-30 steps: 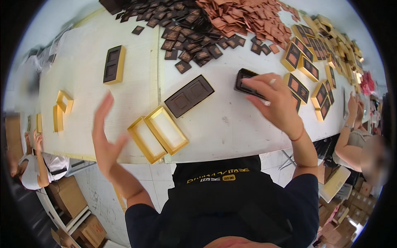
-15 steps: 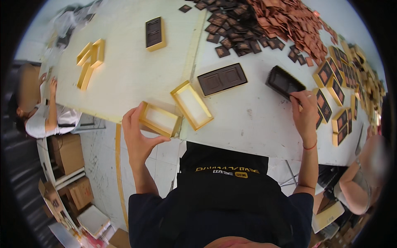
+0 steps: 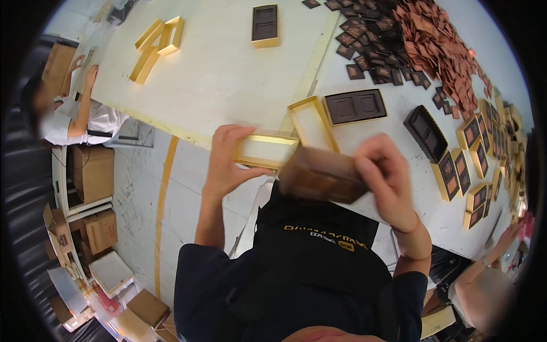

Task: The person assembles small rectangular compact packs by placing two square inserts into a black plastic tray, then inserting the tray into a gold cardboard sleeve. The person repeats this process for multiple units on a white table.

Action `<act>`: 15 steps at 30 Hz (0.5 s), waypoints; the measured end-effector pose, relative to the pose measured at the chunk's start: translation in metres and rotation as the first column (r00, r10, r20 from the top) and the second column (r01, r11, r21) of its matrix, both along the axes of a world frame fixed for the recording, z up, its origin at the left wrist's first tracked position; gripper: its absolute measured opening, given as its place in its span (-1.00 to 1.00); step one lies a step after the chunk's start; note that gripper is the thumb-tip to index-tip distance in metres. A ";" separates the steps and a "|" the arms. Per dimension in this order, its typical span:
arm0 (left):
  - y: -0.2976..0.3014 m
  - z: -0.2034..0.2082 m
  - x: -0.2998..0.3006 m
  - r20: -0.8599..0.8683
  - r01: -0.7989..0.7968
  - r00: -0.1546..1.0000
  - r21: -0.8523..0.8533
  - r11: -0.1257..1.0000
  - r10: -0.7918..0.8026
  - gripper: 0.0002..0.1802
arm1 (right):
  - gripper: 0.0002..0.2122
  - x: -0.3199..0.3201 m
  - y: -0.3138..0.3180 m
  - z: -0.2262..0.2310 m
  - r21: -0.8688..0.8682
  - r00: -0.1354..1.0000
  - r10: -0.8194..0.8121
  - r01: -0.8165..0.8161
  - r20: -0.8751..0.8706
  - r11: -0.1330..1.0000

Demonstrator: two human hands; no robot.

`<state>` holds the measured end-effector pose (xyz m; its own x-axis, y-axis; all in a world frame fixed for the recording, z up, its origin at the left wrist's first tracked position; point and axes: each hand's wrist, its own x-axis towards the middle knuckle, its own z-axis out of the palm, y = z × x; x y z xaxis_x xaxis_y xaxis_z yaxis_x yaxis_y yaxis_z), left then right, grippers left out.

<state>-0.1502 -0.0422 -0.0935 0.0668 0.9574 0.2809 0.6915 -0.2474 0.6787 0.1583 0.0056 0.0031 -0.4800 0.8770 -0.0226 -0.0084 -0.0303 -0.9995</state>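
Observation:
My left hand (image 3: pixel 223 162) is wrapped around the left end of an empty gold box (image 3: pixel 265 150) with a pale bottom, at the table's near edge. In my right hand (image 3: pixel 392 179) is a dark brown plastic tray (image 3: pixel 323 175), tilted and smeared by motion, held at its right end just right of the gold box. A second empty gold box (image 3: pixel 309 121) lies slanted behind the tray, partly hidden by it. Beside that box sits a gold box with a dark tray (image 3: pixel 354 107) fitted inside. A loose black plastic tray (image 3: pixel 424 132) rests farther right on the table.
Heaps of black squares (image 3: pixel 370 48) and reddish-brown squares (image 3: pixel 436 51) cover the far right. Several filled gold boxes (image 3: pixel 446 176) line the right side. Farther off stand one tray-filled box (image 3: pixel 265 25) and several empty gold frames (image 3: pixel 144 64). Co-workers sit at left and lower right.
My right hand has come left and nearer from the dark tray on the table, now holding a brown tray. The gold box in my left hand has turned roughly level. The whole view has shifted.

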 end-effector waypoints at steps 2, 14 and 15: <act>-0.002 -0.006 0.013 0.026 -0.063 0.998 0.071 0.995 0.061 0.01 | -0.93 -0.028 0.015 -0.022 0.051 0.991 0.014 -0.021 0.134 0.998; 0.002 -0.021 0.050 0.049 -0.168 0.986 0.332 0.928 0.161 -0.02 | -0.85 -0.081 0.060 -0.042 0.194 0.839 0.066 -0.201 0.541 0.960; 0.003 -0.022 0.052 0.069 -0.174 0.985 0.323 0.930 0.160 -0.04 | -0.82 -0.095 0.051 -0.050 0.317 0.864 0.012 -0.198 0.504 0.928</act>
<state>-0.0979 -0.0393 -0.1157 -0.1045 0.8084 0.5793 0.7156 -0.3433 0.6083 0.0636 0.0563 -0.0474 -0.5777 0.8161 0.0180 0.4621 0.3451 -0.8169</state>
